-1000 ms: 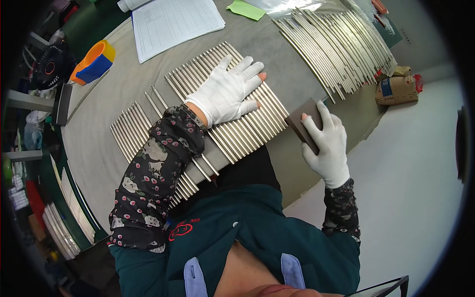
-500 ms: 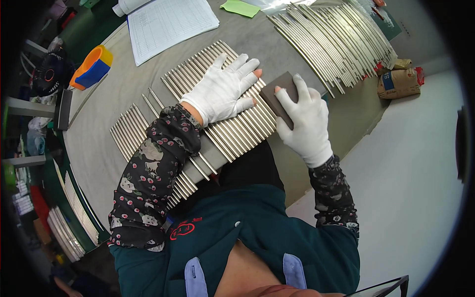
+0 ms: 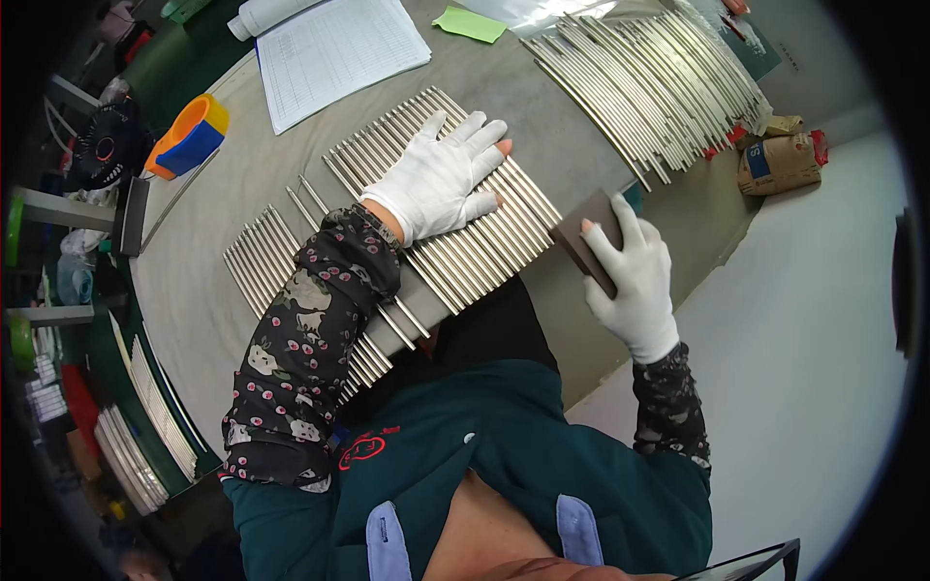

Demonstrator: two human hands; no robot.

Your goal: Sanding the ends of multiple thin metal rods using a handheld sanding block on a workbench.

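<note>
- Left hand (image 3: 436, 184), fingers spread, lies flat across rods (image 3: 528, 208) on the tabletop (image 3: 194, 290).
- Right hand (image 3: 639, 286), fingers gripping a block (image 3: 572, 232), hovers by the rods' right edge.
- Work appears underway; finished and remaining rods look alike.

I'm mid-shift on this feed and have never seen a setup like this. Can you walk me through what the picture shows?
There is no machine here: these are a person's own two hands, in white gloves. A wide fisheye camera on the person's head looks down, so straight edges bend near the rim.

On the grey table lie slim metal rods. The left hand is spread flat over the middle row of rods. The right hand holds a dark, flat block beside that row; whether they touch is hard to tell. A smaller group of rods lies to the left, a larger batch at upper right, and printed sheets at the top.
</note>
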